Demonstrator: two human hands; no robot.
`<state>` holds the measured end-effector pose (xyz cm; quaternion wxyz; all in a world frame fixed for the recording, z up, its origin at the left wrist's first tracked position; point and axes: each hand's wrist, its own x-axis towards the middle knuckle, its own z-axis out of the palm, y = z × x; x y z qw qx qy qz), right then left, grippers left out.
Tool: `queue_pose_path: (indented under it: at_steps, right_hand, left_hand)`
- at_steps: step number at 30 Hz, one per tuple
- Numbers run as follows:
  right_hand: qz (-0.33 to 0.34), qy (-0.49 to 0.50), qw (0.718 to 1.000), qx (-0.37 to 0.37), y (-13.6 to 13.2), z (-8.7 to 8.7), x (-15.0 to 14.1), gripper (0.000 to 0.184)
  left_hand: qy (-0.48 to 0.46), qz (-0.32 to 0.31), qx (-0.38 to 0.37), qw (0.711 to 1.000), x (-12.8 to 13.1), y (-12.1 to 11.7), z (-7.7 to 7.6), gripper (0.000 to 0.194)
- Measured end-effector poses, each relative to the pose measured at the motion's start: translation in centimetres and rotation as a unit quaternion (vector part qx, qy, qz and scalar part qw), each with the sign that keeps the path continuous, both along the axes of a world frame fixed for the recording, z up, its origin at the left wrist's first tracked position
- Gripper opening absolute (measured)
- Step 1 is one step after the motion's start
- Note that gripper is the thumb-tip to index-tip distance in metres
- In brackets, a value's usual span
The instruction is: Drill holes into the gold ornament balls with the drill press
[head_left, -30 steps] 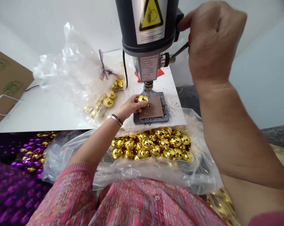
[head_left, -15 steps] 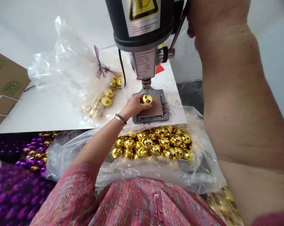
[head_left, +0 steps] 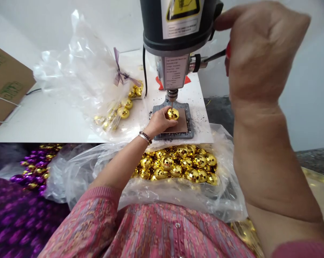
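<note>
A drill press [head_left: 175, 71] stands over its base, its chuck and thin bit [head_left: 172, 105] pointing down. Beneath the bit, my left hand [head_left: 159, 122] pinches a gold faceted ball [head_left: 174, 114] between thumb and fingers, on a brown board [head_left: 182, 125]. The bit's tip meets the top of the ball; how deep it sits I cannot make out. My right hand [head_left: 261, 53] is closed around the red-ended feed lever [head_left: 216, 56] at the press's right side, its fingers mostly hidden behind the hand.
An open plastic bag [head_left: 92, 190] full of gold balls [head_left: 175, 163] lies before the table [head_left: 57, 125]. Another clear bag [head_left: 70, 79] with gold balls stands left of the press. A cardboard box [head_left: 8, 86] is far left; purple balls [head_left: 35, 161] lie below. Dark shavings surround the base.
My right hand has come down with the lever, which swung from steep to nearly level. The chuck and bit have lowered toward the ball. My left hand keeps its hold; the view shifted slightly.
</note>
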<state>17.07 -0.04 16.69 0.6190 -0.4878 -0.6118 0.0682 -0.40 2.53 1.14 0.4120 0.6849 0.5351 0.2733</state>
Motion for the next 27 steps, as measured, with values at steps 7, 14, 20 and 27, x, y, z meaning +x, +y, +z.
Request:
queue_pose_path:
  at_steps: [7, 14, 20, 27]
  right_hand:
    - [-0.029, -0.066, 0.997, 0.038, -1.5, -3.7, 0.1, 0.043]
    - [-0.076, -0.074, 0.989, 0.101, -1.1, -6.3, 0.2, 0.041]
    - [-0.077, -0.085, 0.984, 0.140, -0.7, -8.0, 0.1, 0.043]
    - [-0.064, -0.057, 0.985, 0.149, -0.4, -11.3, -0.1, 0.038]
  left_hand:
    - [0.012, 0.005, 0.000, 1.000, 0.1, -0.2, 0.2, 0.061]
    - [0.010, -0.005, 0.010, 1.000, -0.1, -0.2, -0.2, 0.058]
    - [0.012, -0.002, 0.009, 1.000, 0.0, -0.3, 0.2, 0.060]
    - [-0.003, -0.012, 0.009, 1.000, -0.2, -0.5, 0.0, 0.055]
